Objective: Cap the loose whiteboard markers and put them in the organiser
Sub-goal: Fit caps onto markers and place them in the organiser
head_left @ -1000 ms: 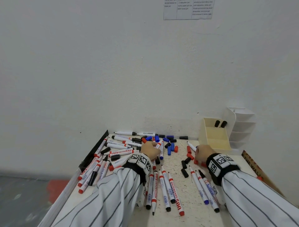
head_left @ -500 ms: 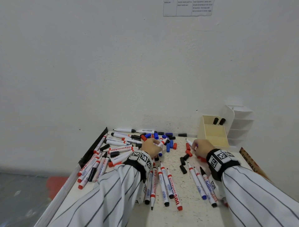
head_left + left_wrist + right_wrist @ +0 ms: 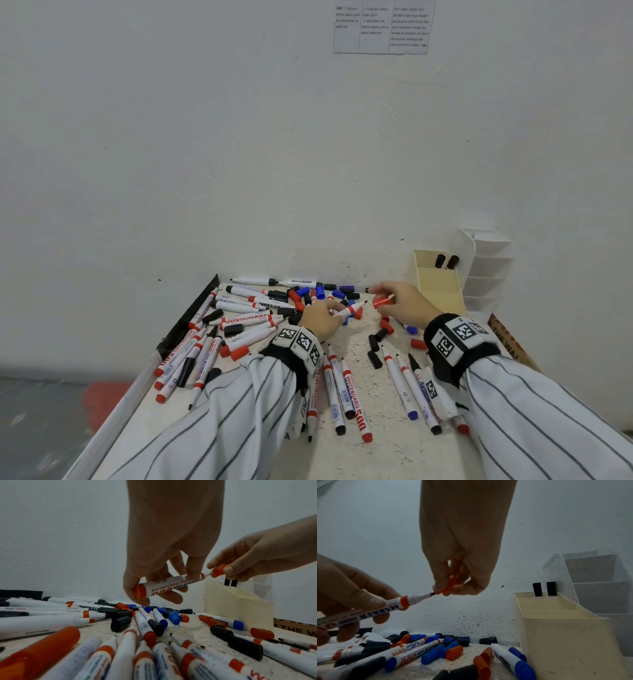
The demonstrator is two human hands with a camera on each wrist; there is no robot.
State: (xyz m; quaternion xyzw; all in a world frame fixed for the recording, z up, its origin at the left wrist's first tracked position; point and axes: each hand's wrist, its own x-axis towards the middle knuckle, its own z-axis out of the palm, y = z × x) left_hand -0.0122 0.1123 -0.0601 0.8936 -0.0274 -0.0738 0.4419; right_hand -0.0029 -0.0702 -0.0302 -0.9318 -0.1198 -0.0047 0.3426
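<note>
My left hand (image 3: 327, 317) grips an uncapped red whiteboard marker (image 3: 349, 310) above the table, its tip pointing right. My right hand (image 3: 397, 298) pinches a red cap (image 3: 381, 301) just off that tip. In the left wrist view the cap (image 3: 218, 571) nearly touches the tip of the marker (image 3: 171, 586). The right wrist view shows the cap (image 3: 450, 586) meeting the marker's nib (image 3: 412, 599). The cream organiser (image 3: 438, 291) stands at the back right and holds two black-ended markers (image 3: 445, 262).
Several loose markers (image 3: 239, 318) and loose red, blue and black caps (image 3: 376, 342) cover the speckled table (image 3: 376, 452). A white tiered organiser (image 3: 486, 274) stands behind the cream one against the wall. A black strip (image 3: 191, 318) runs along the table's left edge.
Both hands rose off the table. The left lifted the red marker and the right picked up a red cap and brought it to the marker's tip.
</note>
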